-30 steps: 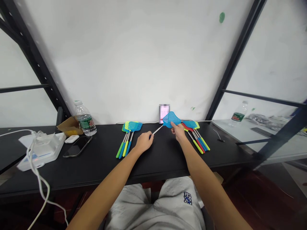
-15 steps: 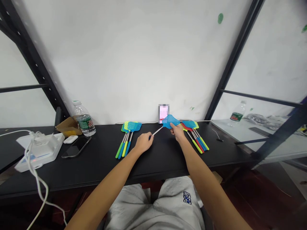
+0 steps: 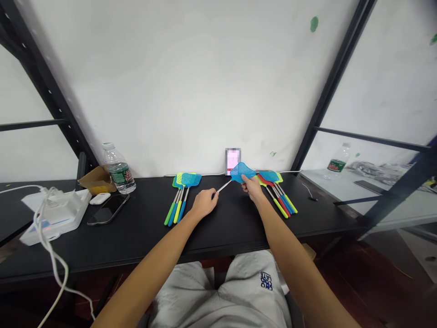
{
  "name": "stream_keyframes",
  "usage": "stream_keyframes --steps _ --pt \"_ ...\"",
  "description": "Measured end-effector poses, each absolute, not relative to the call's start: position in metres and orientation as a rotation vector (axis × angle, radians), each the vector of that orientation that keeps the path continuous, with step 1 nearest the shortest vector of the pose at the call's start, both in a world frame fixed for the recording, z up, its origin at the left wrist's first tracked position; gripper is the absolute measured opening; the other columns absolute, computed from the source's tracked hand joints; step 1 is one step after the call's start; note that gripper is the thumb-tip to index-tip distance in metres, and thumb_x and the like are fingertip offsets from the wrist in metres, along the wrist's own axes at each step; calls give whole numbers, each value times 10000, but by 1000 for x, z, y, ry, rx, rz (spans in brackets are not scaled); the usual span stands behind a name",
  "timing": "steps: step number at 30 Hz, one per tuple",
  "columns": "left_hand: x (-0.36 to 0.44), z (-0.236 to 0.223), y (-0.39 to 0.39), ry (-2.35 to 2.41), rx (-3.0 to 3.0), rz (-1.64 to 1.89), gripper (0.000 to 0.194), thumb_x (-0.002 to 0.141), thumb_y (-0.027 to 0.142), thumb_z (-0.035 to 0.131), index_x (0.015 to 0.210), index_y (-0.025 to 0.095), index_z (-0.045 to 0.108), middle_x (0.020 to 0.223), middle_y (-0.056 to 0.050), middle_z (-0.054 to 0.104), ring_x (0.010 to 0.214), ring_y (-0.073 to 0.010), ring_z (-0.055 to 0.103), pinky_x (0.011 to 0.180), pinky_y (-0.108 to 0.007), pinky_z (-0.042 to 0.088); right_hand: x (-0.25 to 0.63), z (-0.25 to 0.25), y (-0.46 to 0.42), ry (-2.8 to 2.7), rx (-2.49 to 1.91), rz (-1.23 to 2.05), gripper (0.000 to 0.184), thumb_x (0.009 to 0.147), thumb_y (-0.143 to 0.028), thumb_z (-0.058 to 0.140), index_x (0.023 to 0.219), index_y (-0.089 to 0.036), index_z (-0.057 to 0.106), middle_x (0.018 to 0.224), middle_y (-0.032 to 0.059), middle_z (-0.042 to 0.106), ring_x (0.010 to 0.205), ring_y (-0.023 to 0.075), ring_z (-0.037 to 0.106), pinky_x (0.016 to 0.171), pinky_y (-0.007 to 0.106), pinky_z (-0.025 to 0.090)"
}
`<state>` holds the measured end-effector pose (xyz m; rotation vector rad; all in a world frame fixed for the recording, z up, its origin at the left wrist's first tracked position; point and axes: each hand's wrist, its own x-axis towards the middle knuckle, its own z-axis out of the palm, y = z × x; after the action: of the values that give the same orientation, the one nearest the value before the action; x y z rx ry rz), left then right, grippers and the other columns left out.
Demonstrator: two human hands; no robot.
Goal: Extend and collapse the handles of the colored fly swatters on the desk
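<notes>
Between my two hands is a blue fly swatter (image 3: 242, 172) with a thin metal shaft, held tilted above the black table. My left hand (image 3: 205, 203) is closed round its handle end, and most of the handle is hidden in the fist. The fingers of my right hand (image 3: 251, 187) pinch the blue mesh head, thumb on top. To the left lies a fanned group of fly swatters (image 3: 178, 206) with green, blue and yellow handles. On the right, near my right wrist, a second group of fly swatters (image 3: 284, 200) has yellow, red and blue handles.
A phone (image 3: 233, 159) with a lit screen leans on the wall behind the swatter. Leftward are a water bottle (image 3: 120, 173), a small cardboard box (image 3: 97, 181), a dark phone (image 3: 108, 210), a white case (image 3: 100, 198) and a power strip (image 3: 56, 217) with cables. A black table edge (image 3: 218, 256) crosses above my lap.
Almost nothing differs. Both hands keep the same hold on the blue fly swatter, and the view has shifted very slightly.
</notes>
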<state>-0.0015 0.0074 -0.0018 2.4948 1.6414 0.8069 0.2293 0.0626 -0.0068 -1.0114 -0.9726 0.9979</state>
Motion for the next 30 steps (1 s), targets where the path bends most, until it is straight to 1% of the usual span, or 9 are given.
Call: stream_keyframes --steps 4,7,11,13,16,19,24,30 --pt "-2 -3 9 1640 2509 769 338 979 388 366 894 217 646 877 -69 703 849 -214 642 685 -269 372 231 -10 65 -985 -966 1069 453 659 -499 805 665 -181 484 532 -32 493 425 61 413 345 174 247" --pt "-3 -3 9 1626 2521 760 340 982 382 362 886 216 643 878 -66 704 847 -211 643 683 -269 368 232 -11 66 -952 -927 1123 465 615 -487 837 707 -185 496 563 -44 504 456 69 452 363 175 258" --pt "-2 -2 8 1588 2531 767 349 983 392 357 867 215 634 840 -61 698 810 -208 641 663 -271 355 231 -10 64 -904 -888 1185 447 593 -443 853 789 -191 540 687 -18 613 563 108 573 413 191 339" --pt "-1 -1 8 1582 2532 774 352 984 389 354 860 212 632 828 -62 695 797 -206 639 662 -272 352 230 -8 63 -910 -861 1216 435 605 -435 847 826 -193 562 740 -5 649 595 117 597 443 200 372" --pt "0 -1 8 1590 2531 787 348 984 378 354 854 208 628 820 -62 693 786 -204 639 661 -273 348 228 -7 60 -957 -848 1255 425 620 -446 837 831 -176 586 783 20 676 570 99 571 444 197 360" --pt "0 -2 8 1601 2526 798 345 985 377 352 866 209 629 816 -62 691 781 -203 637 661 -272 345 226 -6 58 -988 -847 1280 415 621 -444 835 771 -162 571 742 35 671 536 86 525 431 192 329" --pt "0 -3 6 1624 2526 798 354 983 391 349 877 214 637 829 -67 692 791 -206 636 653 -273 340 223 -5 57 -1006 -851 1251 375 628 -407 815 682 -158 540 586 9 586 474 76 448 408 194 288" --pt "0 -2 5 1653 2534 765 355 984 393 347 909 220 648 896 -71 704 853 -207 640 672 -274 355 219 -3 56 -1062 -923 1159 284 688 -351 740 625 -145 556 503 -7 500 420 63 381 389 206 250"
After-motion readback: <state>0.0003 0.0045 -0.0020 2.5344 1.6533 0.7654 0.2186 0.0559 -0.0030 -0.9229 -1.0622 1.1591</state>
